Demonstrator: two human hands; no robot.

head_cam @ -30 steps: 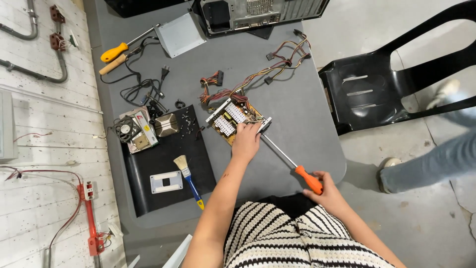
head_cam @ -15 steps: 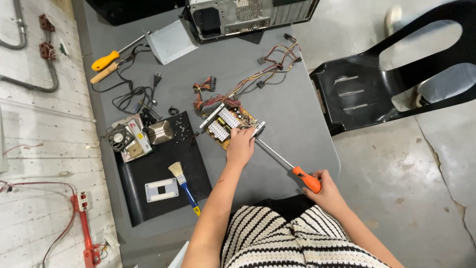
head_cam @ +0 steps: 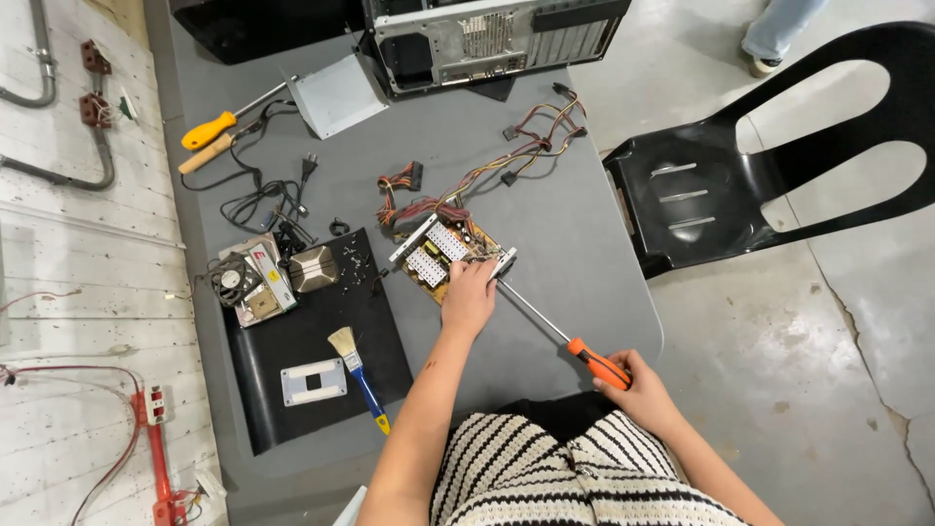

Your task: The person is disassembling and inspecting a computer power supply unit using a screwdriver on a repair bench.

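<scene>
Two hands at work over a grey table [head_cam: 584,244]. Biggest thing up top is the open computer case [head_cam: 487,39], with a black chair [head_cam: 740,185] off to the side and a black mat [head_cam: 312,360] carrying a blue-handled brush [head_cam: 357,375] and a small fan [head_cam: 234,278].

Centre stage: the bare power-supply board [head_cam: 438,258], lying flat near the table's middle, its bundle of coloured wires [head_cam: 487,166] trailing toward the case. Left hand [head_cam: 469,297] is pressed down on the board's near edge, fingers curled over it, pinning it. Right hand [head_cam: 633,390] is wrapped tight round the orange handle of a long screwdriver [head_cam: 555,329], tip at the board's metal corner.

That board looks light, rigid and fragile, likely to skate on the smooth top. Best gripped by its edges or metal frame, clear of the components.
</scene>
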